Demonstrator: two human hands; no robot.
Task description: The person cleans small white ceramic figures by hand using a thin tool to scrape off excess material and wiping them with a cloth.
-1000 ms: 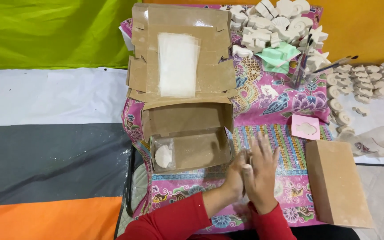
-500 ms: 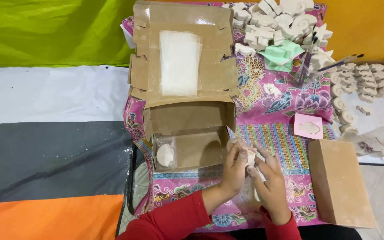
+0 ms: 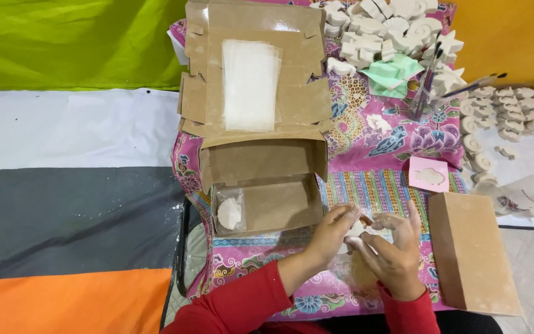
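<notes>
My left hand (image 3: 334, 230) and my right hand (image 3: 392, 250) meet over the patterned pink cloth (image 3: 366, 139), just right of an open brown cardboard box (image 3: 268, 185). Between the fingers of both hands sits a small white plaster piece (image 3: 358, 227) in a clear plastic bag. Inside the box, at its left end, lies another bagged white plaster piece (image 3: 229, 212). A stack of clear plastic bags (image 3: 251, 85) rests on the box's open lid.
A closed brown box (image 3: 472, 252) lies to the right of my hands. A pink card with a white shape (image 3: 429, 175) sits beyond it. Several white plaster figures (image 3: 397, 28) are piled at the back, more (image 3: 502, 117) at the right, with brushes in a jar (image 3: 424, 99).
My hands have moved slightly away from me and turned; the plaster piece in its clear bag now shows between the fingertips.
</notes>
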